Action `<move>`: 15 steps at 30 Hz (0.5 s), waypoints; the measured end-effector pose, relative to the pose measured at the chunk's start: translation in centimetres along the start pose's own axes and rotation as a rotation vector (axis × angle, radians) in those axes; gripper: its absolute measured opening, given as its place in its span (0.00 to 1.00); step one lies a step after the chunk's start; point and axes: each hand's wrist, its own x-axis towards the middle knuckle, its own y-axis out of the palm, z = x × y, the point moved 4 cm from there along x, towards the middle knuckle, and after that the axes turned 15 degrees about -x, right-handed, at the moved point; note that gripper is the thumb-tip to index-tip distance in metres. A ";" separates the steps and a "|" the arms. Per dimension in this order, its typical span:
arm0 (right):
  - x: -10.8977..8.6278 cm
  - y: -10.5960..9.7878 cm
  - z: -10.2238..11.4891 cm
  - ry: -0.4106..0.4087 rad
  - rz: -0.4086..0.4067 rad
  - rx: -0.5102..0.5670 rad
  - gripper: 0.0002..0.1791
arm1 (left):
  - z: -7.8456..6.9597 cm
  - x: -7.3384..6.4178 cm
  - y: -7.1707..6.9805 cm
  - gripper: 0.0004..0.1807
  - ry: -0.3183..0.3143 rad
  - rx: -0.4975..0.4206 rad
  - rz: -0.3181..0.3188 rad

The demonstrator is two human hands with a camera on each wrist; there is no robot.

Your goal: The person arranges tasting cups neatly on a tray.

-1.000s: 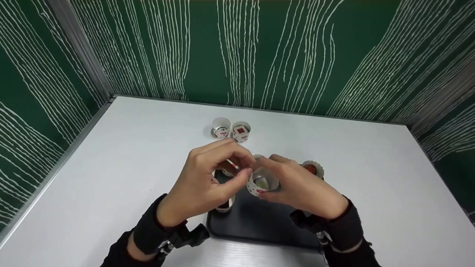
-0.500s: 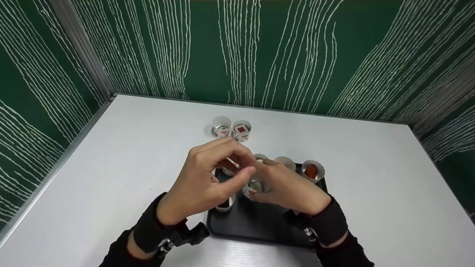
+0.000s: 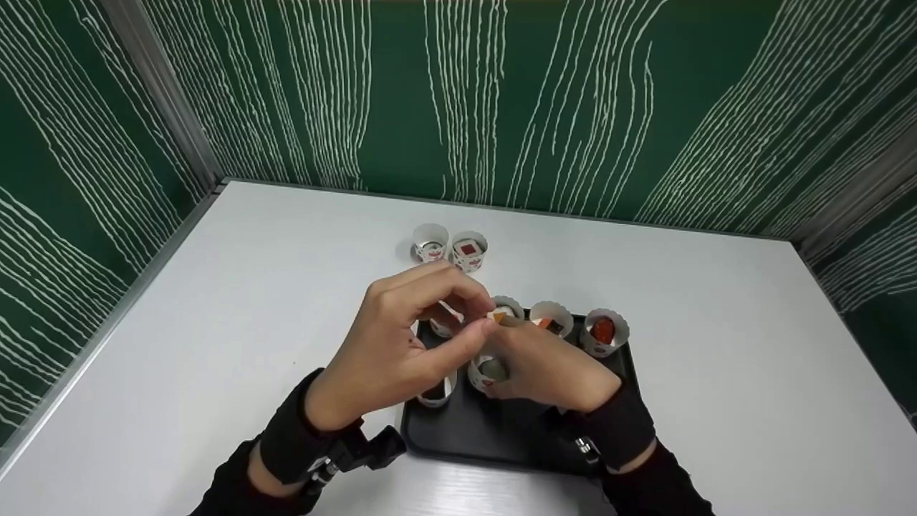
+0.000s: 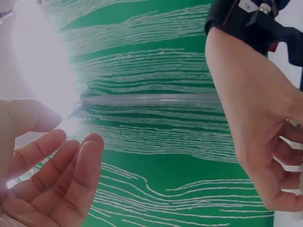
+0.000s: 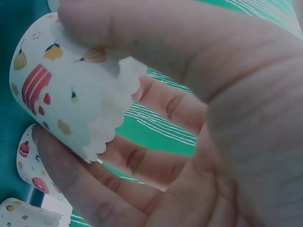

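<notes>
In the head view my right hand (image 3: 551,365) holds a patterned paper baking cup (image 5: 75,80) with a scalloped rim, low over the left part of a black tray (image 3: 458,436). Thumb and fingers lie on opposite sides of the cup in the right wrist view. A greenish piece (image 3: 493,369) shows inside it. My left hand (image 3: 401,344) hovers to the left, its fingers loosely bent and holding nothing; the left wrist view shows thumb and fingertips apart. Through its curve I see part of another cup (image 3: 443,327) on the tray.
Along the tray's far side stand cups, one with a red strawberry-like piece (image 3: 603,331), another with an orange and black piece (image 3: 549,325). A cup (image 3: 434,401) sits at the tray's left. Two more cups, left (image 3: 430,244) and right (image 3: 469,259), stand farther back on the white table (image 3: 251,287).
My right hand has moved left and lower with the baking cup, uncovering cups along the tray's far side. The left hand has stayed nearly in place.
</notes>
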 end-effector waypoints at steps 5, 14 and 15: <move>0.0 0.5 -0.2 0.021 0.024 0.017 0.24 | 0.0 0.1 0.0 0.02 0.002 -0.001 0.003; 0.1 0.9 -0.2 0.020 0.037 0.032 0.26 | 0.1 0.1 -0.1 0.03 0.016 0.010 0.003; 0.1 0.9 -0.2 0.017 0.040 0.034 0.26 | 0.1 0.1 -0.1 0.03 0.015 0.011 0.002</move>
